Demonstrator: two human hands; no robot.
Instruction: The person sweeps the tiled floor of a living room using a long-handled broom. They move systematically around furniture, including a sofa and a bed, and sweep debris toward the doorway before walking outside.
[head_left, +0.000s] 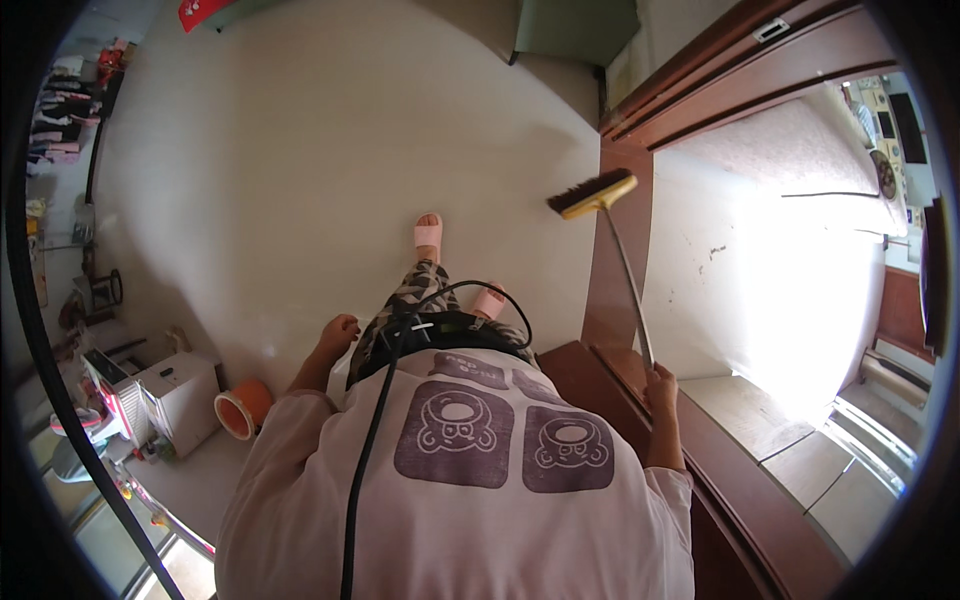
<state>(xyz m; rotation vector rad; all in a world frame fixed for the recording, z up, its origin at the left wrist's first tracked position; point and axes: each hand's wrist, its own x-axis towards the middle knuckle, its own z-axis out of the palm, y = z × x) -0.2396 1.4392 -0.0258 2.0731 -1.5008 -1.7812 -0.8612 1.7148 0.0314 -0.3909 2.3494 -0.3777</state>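
Note:
My right hand (661, 384) is closed round the handle of a broom (628, 274) at the lower right. The broom's yellow head (598, 195) has dark bristles and lies by the reddish-brown door sill, its bristles pointing left over the pale floor; whether they touch the floor I cannot tell. My left hand (344, 330) hangs beside my left hip with its fingers loosely curled and nothing visible in it. A black cable (390, 390) runs down over my shirt and loops at my waist.
Reddish-brown door frame (720, 67) and open door (750, 517) at the right, a bright room beyond. An orange bucket (247, 409) stands by a white cabinet (180, 405) at lower left. A green piece of furniture (574, 30) stands at the top. Clothes (67, 112) hang at far left.

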